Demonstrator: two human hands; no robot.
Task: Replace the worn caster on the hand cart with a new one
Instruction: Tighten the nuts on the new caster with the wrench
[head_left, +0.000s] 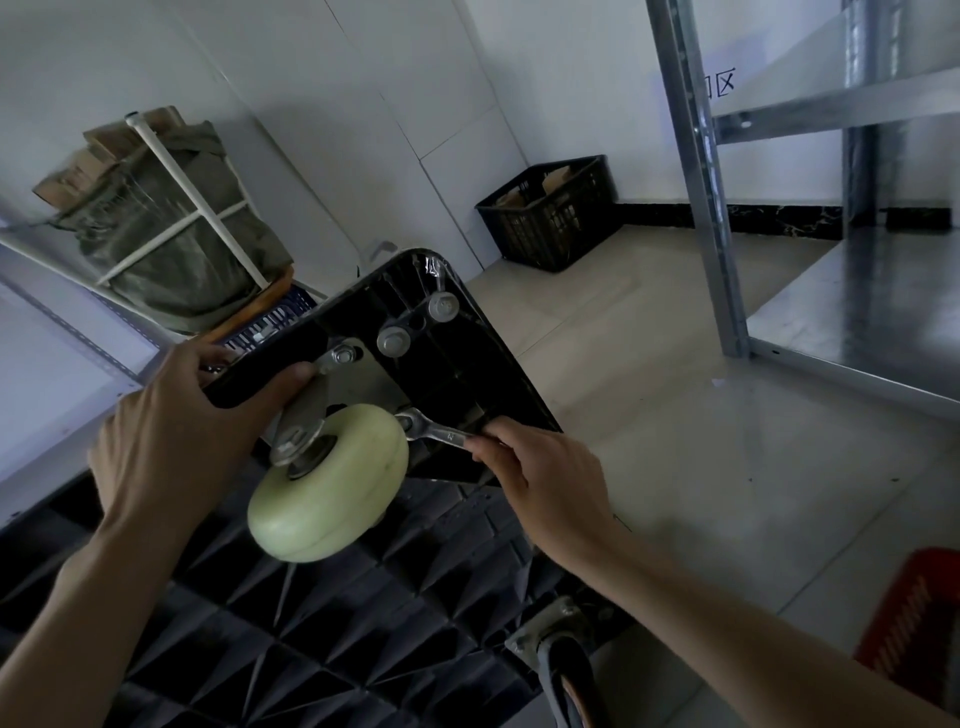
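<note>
Under the tipped-up hand cart (457, 364), left hand (171, 431) gripping the deck edge to steady it, right hand (540, 467) pinching the wrench (436, 428) on a bolt beside the pale caster (327, 483).

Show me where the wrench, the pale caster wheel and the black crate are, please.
wrench (441, 429), head view, on the middle of its metal shaft.
pale caster wheel (332, 499), head view, on its rounded tread.
black crate (550, 218), head view, on its front wall.
</note>
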